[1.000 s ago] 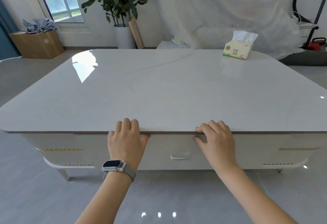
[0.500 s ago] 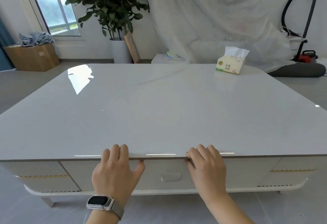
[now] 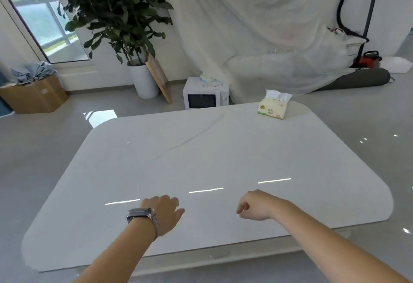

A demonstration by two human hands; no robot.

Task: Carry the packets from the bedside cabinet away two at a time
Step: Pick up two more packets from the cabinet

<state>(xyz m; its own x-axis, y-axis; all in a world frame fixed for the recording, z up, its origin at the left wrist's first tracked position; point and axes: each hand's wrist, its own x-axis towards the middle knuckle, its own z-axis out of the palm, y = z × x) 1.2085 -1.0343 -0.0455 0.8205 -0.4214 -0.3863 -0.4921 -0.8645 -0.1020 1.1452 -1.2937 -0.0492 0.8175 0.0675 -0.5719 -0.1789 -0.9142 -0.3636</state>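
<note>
Both hands have left the table's front edge; the left hand [image 3: 164,212] and right hand [image 3: 257,205] are hovering loosely curled, holding nothing, above the table [image 3: 201,159]; one tissue packet [image 3: 273,108] is sitting at one o'clock; carrying is not yet starting.

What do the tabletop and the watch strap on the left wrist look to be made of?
Tabletop: glossy white stone or a stone-look slab, judging by a faint grey vein and sharp reflections of lights; which one is unclear. Watch strap: silvery woven metal mesh, going by its fine weave and sheen.
</note>
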